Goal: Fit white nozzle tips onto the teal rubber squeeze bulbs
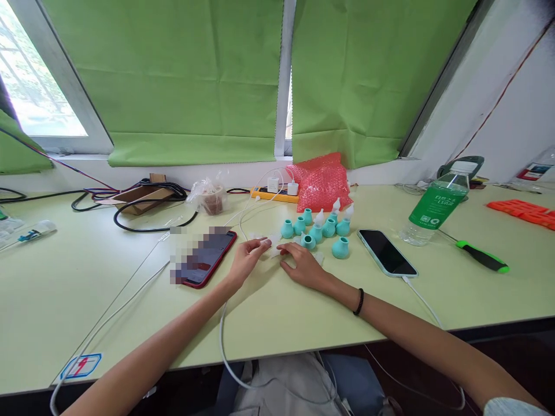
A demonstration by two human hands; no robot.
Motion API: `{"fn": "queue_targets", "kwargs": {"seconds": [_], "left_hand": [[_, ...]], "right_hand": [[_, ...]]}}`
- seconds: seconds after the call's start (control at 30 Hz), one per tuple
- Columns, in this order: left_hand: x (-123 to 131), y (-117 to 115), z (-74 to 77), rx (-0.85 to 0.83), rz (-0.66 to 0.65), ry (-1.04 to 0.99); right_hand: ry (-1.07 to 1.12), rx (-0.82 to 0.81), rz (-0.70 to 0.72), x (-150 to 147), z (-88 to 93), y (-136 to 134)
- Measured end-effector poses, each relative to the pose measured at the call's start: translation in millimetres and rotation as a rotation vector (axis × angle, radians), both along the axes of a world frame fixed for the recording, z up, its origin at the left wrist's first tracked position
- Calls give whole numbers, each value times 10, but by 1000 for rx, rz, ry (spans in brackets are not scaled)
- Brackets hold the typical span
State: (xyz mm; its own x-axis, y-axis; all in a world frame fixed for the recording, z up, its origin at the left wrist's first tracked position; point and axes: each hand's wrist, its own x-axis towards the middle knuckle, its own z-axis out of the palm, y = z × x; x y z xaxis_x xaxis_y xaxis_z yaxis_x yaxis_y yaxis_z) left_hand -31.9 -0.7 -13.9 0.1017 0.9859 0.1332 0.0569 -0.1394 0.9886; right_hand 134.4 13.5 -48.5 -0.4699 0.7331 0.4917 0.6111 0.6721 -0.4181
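Observation:
Both my hands rest on the pale green table (78, 277) near its middle. My left hand (246, 260) has its fingers together, pinching a small clear plastic tip (273, 245). My right hand (301, 264) lies close beside it, fingers curled, touching the same clear piece; a black band is on that wrist. Just behind the hands stand several teal rubber bulbs (340, 247), a few with white tips fitted (336, 207).
A red phone (206, 260) lies left of my hands, a teal-cased phone (387, 252) on a white cable to the right. A green-labelled water bottle (437, 205), a green-handled screwdriver (482, 256), red bubble wrap (323, 182), a yellow power strip (274, 193) and black cables (147, 222) sit farther back.

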Motion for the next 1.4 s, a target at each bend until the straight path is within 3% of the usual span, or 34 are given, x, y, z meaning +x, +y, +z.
{"fn": "queue_targets", "kwargs": {"seconds": [0.13, 0.4, 0.7, 0.9, 1.13, 1.4], "left_hand": [[13, 1, -17, -98, -98, -134], [23, 3, -67, -139, -87, -175], [57, -15, -88, -150, -33, -190], [55, -36, -60, -171, -57, -127], [60, -9, -101, -142, -35, -84], [74, 14, -174, -47, -23, 9]], "right_hand": [[-57, 70, 27, -17, 13, -39], [-9, 95, 68, 19, 3, 19], [-13, 211, 80, 30, 129, -71], [-192, 381, -104, 183, 375, -31], [-510, 48, -321, 406, 482, 65], [-205, -62, -79, 395, 468, 99]]}}
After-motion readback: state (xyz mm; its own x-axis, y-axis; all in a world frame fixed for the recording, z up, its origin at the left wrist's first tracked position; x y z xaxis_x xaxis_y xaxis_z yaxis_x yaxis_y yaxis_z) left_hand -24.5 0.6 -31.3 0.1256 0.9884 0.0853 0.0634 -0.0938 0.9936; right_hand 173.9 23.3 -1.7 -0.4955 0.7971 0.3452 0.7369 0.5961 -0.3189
